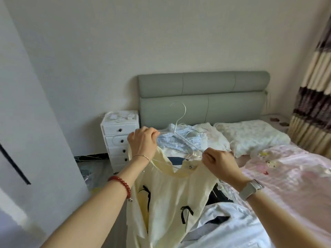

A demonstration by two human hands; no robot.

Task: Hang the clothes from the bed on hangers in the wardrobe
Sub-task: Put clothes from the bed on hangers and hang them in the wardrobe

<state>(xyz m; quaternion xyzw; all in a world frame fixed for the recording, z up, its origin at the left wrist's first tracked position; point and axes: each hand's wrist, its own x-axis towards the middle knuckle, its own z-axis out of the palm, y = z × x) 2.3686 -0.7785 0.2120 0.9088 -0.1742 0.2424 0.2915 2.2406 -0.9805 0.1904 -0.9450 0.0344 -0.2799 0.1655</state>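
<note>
Yellow dress (pixel 166 199) hangs between both hands — left (pixel 143 142), right (pixel 217 161).

A drawer unit (pixel 119 138) stands left of the bed (pixel 286 176); clothes (pixel 180 138) lie on it.

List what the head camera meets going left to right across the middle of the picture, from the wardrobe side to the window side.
Wardrobe door → white drawer unit → left hand → white hanger → right hand → pillow → striped curtain.
</note>
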